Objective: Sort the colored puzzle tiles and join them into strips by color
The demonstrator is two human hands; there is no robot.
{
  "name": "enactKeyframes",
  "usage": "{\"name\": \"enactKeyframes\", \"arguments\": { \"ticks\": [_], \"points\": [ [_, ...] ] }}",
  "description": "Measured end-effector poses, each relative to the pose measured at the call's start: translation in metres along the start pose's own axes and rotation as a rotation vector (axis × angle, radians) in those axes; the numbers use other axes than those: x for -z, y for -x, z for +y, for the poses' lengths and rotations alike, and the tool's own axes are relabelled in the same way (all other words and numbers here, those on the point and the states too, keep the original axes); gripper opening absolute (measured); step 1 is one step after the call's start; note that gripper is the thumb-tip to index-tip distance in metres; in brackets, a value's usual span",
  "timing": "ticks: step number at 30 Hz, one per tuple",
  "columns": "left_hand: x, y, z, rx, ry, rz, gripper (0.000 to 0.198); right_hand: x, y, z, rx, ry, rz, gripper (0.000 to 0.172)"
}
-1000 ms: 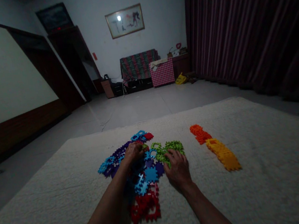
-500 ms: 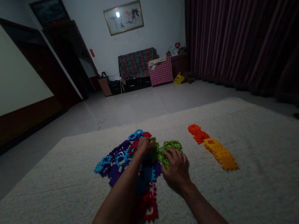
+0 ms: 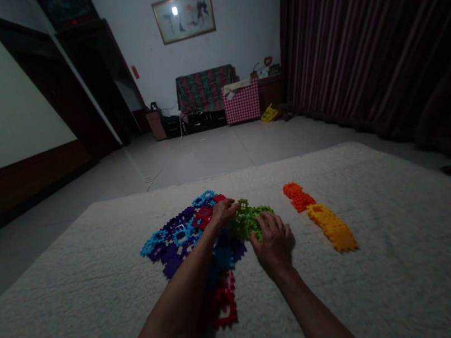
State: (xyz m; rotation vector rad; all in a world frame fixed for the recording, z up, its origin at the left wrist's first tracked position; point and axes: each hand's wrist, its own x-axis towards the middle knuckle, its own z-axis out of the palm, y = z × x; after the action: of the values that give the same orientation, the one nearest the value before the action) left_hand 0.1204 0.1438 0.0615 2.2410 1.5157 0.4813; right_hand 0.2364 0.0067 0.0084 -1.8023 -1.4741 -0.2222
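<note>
A heap of flat toothed plastic pieces lies on a pale shaggy rug. Green pieces are bunched between my two hands. My left hand is closed at their left edge, fingers pinched on a green piece. My right hand rests on their right side with fingers curled over them. Left of my hands lie purple pieces, blue pieces and red ones. More red pieces show beside my left forearm.
To the right, an orange stack and a yellow stack lie in a row on the rug. Beyond the rug are bare floor, a dark curtain, and a checked box by the far wall.
My left hand has moved right from the purple and blue pieces to the green ones. My right hand shifted slightly right, and the green pieces are now gathered tighter between both hands.
</note>
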Motion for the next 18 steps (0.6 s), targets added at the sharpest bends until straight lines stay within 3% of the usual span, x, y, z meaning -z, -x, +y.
{"name": "enactKeyframes", "arguments": {
  "ticks": [4,9,12,18],
  "points": [
    [0.014,0.018,-0.023,-0.078,-0.017,0.064,0.037,0.002,0.000,-0.006,0.131,-0.015,-0.114,0.034],
    [0.020,0.037,-0.047,-0.245,-0.192,0.018,0.030,-0.001,0.003,-0.012,0.219,0.016,-0.265,0.037],
    [0.016,0.044,-0.050,-0.366,-0.257,-0.038,0.027,-0.002,0.004,-0.012,0.215,0.055,-0.277,0.031],
    [0.009,0.048,-0.053,-0.343,-0.373,-0.084,0.023,0.001,0.004,-0.012,0.199,0.083,-0.245,0.024]
  ]
}}
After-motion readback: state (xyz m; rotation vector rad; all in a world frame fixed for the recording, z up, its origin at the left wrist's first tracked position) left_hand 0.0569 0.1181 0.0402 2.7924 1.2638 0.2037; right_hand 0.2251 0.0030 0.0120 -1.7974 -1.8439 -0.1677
